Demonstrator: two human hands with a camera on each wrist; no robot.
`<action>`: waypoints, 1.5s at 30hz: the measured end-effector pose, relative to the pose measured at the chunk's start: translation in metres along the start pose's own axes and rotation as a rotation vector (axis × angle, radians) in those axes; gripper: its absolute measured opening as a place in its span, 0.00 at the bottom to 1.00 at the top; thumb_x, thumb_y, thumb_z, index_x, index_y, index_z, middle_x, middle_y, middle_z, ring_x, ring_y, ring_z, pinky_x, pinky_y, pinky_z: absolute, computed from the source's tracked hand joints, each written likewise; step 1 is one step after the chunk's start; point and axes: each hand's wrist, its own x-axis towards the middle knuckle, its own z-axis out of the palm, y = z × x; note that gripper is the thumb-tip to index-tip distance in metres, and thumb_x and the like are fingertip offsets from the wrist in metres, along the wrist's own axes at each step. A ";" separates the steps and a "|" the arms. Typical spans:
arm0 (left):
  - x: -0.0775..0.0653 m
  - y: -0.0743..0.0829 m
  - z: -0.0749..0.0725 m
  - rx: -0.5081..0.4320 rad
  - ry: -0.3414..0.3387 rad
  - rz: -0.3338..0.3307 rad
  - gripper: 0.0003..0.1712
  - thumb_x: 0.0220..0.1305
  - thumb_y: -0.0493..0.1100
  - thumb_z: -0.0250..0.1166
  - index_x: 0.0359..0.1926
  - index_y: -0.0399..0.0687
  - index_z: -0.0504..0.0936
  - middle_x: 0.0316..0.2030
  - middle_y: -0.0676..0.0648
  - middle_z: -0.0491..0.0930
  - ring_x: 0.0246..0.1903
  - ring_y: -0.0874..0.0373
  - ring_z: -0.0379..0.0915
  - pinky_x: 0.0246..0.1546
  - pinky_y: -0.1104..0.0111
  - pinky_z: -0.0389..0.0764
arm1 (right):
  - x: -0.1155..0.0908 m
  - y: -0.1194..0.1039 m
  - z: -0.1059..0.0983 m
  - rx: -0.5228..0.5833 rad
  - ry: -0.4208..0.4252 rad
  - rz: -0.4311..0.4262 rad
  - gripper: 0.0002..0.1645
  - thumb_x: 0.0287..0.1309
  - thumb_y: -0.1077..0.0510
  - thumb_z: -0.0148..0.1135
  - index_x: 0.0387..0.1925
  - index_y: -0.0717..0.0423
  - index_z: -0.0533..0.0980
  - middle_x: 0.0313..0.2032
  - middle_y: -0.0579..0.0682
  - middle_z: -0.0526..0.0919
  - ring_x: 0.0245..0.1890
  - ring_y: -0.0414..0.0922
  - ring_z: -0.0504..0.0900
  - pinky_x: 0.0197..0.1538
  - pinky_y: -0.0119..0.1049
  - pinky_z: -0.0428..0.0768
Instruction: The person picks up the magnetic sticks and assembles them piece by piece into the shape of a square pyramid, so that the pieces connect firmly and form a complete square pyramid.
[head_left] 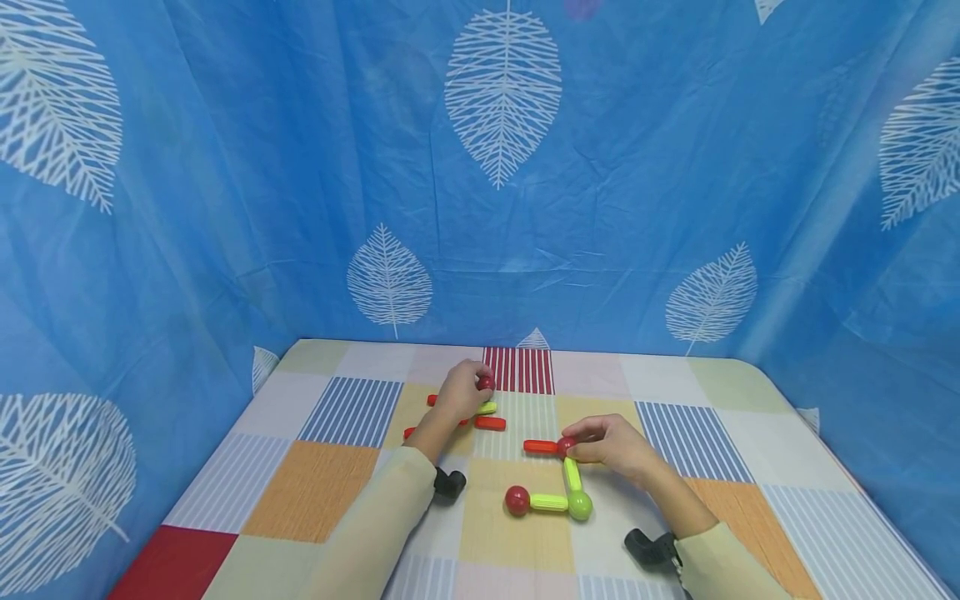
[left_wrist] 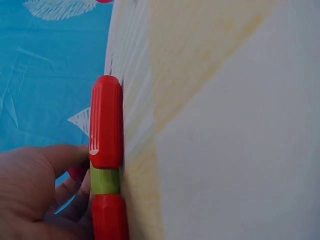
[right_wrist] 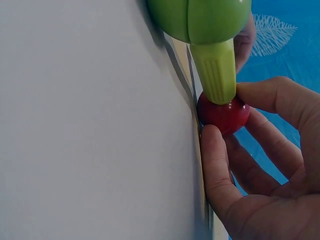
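In the head view my right hand (head_left: 615, 447) pinches a small red ball (head_left: 567, 447) between thumb and fingers. A red rod (head_left: 540, 447) points left from that ball, and a yellow-green rod (head_left: 573, 474) joins it to a green ball (head_left: 580, 505). From the green ball another yellow-green rod (head_left: 549, 502) runs left to a second red ball (head_left: 517, 500). Farther back, my left hand (head_left: 459, 392) grips another red ball (head_left: 486, 383), partly covered by its fingers. Close beside this hand, the left wrist view shows a ribbed red rod (left_wrist: 106, 122).
Around the left hand lie several loose rods, among them a red rod (head_left: 491, 423) and a yellow-green rod (head_left: 487, 408). A patchwork cloth (head_left: 315, 492) covers the table. Blue curtains (head_left: 622, 167) with white leaves hang behind and at both sides.
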 end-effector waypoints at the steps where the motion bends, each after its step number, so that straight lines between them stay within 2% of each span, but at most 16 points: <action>1: 0.000 0.000 0.000 -0.001 -0.002 0.006 0.18 0.65 0.37 0.71 0.55 0.45 0.83 0.53 0.43 0.80 0.49 0.51 0.76 0.57 0.59 0.83 | 0.000 0.000 0.000 0.005 -0.004 -0.005 0.18 0.54 0.62 0.74 0.48 0.60 0.85 0.45 0.54 0.87 0.42 0.45 0.82 0.42 0.35 0.84; 8: -0.004 0.002 -0.004 -0.029 -0.020 0.056 0.19 0.66 0.39 0.71 0.57 0.46 0.83 0.52 0.45 0.80 0.45 0.53 0.74 0.51 0.62 0.84 | 0.000 -0.001 -0.001 0.006 -0.001 -0.007 0.18 0.54 0.62 0.74 0.48 0.60 0.85 0.44 0.54 0.88 0.42 0.44 0.82 0.41 0.34 0.84; 14: -0.013 0.005 -0.006 -0.108 -0.037 0.030 0.19 0.65 0.40 0.72 0.56 0.49 0.83 0.50 0.47 0.79 0.46 0.53 0.74 0.47 0.65 0.84 | 0.000 -0.001 -0.001 0.009 -0.009 -0.010 0.19 0.55 0.62 0.74 0.49 0.61 0.85 0.45 0.55 0.88 0.42 0.44 0.82 0.42 0.34 0.85; 19: -0.021 0.007 -0.007 -0.163 -0.047 0.044 0.19 0.64 0.40 0.72 0.56 0.49 0.83 0.49 0.47 0.79 0.46 0.52 0.75 0.46 0.65 0.84 | 0.000 -0.001 -0.001 0.009 -0.004 -0.002 0.19 0.54 0.62 0.74 0.49 0.60 0.85 0.45 0.54 0.88 0.43 0.45 0.82 0.43 0.35 0.85; 28: -0.038 0.011 -0.008 -0.278 -0.088 0.012 0.18 0.65 0.40 0.72 0.54 0.57 0.83 0.50 0.49 0.79 0.49 0.52 0.76 0.44 0.65 0.87 | -0.001 -0.001 -0.001 -0.004 0.003 -0.003 0.18 0.54 0.62 0.75 0.49 0.59 0.85 0.45 0.52 0.88 0.43 0.45 0.82 0.43 0.35 0.85; 36: -0.052 0.016 -0.006 -0.287 -0.129 0.015 0.16 0.63 0.43 0.74 0.52 0.56 0.84 0.49 0.49 0.82 0.48 0.53 0.80 0.45 0.63 0.88 | -0.001 0.000 -0.001 -0.004 -0.004 -0.011 0.18 0.55 0.62 0.74 0.49 0.59 0.85 0.45 0.52 0.88 0.43 0.45 0.82 0.43 0.34 0.85; 45: -0.062 0.013 -0.002 -0.283 -0.160 0.065 0.18 0.61 0.42 0.75 0.53 0.52 0.86 0.49 0.50 0.84 0.48 0.54 0.81 0.49 0.60 0.87 | -0.002 -0.003 0.000 0.014 -0.007 -0.008 0.18 0.55 0.63 0.74 0.48 0.61 0.85 0.44 0.54 0.88 0.42 0.45 0.82 0.42 0.35 0.86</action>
